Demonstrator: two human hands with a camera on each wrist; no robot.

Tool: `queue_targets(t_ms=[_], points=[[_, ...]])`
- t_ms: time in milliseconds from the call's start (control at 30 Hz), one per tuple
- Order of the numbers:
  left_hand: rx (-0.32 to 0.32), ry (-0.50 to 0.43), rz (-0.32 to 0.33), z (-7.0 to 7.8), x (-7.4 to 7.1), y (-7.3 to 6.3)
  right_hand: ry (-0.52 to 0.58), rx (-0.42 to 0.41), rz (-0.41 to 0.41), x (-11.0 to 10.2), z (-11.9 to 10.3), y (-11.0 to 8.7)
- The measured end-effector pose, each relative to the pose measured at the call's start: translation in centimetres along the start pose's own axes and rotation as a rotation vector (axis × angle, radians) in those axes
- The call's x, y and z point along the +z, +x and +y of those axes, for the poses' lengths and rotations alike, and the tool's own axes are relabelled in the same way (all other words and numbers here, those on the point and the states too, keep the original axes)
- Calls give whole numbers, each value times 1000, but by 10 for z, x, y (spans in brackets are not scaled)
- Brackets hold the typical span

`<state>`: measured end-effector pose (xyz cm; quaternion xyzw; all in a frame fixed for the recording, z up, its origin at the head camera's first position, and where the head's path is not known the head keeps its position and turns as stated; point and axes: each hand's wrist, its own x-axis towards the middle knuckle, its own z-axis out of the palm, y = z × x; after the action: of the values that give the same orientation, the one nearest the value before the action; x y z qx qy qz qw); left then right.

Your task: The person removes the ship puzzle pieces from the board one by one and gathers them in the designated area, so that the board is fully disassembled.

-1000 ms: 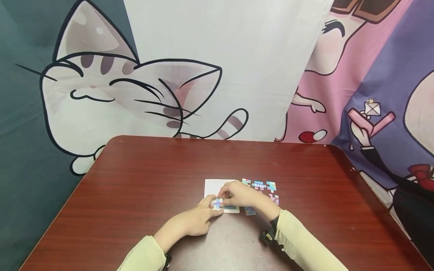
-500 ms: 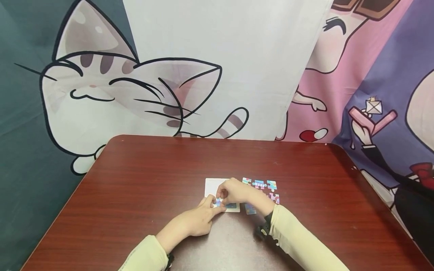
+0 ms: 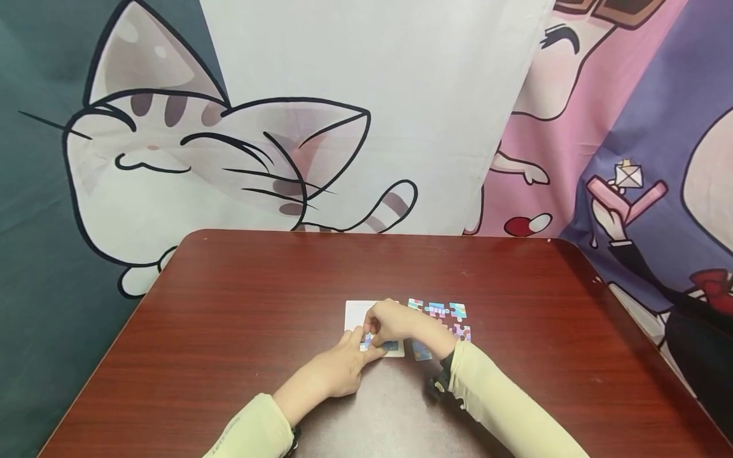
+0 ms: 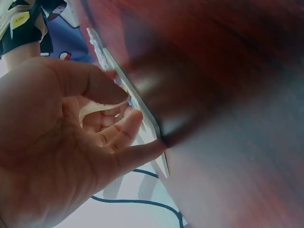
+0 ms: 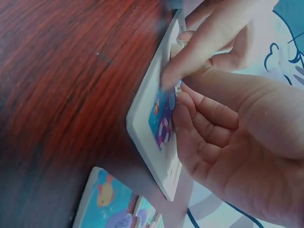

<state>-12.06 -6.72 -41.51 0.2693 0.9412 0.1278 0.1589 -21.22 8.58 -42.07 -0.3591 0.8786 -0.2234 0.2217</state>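
A white puzzle board (image 3: 356,313) lies on the table, with joined jigsaw pieces (image 5: 164,123) showing sea colours and a pink-and-white ring along its near part. My left hand (image 3: 340,367) rests at the board's near left corner. Its thumb reaches over the pieces, and another finger touches the board's edge in the left wrist view. From the right, my right hand (image 3: 395,320) bends over the same part. Its thumb and fingertips pinch at a puzzle piece, mostly hidden by the fingers of both hands.
Several loose puzzle pieces (image 3: 438,310) lie right of the board, partly under my right forearm. One blue piece (image 5: 109,197) bears an orange fish. The brown table (image 3: 258,286) ends at a cartoon-printed cloth (image 3: 435,114).
My left thumb has slid slightly right along the board's near edge. The right hand has shifted slightly left and stays over the same spot. The loose pieces have not moved.
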Motion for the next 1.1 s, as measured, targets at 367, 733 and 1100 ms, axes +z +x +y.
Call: queue_targets(t_ms=[367, 733, 1100], points=[[-20, -62, -40, -1, -2, -3, 9, 2, 22, 4, -2, -3], [9, -31, -18, -2, -1, -4, 25, -113, 123, 10, 13, -11], [-17, 9, -38, -3, 0, -5, 31, -287, 190, -1, 21, -26]])
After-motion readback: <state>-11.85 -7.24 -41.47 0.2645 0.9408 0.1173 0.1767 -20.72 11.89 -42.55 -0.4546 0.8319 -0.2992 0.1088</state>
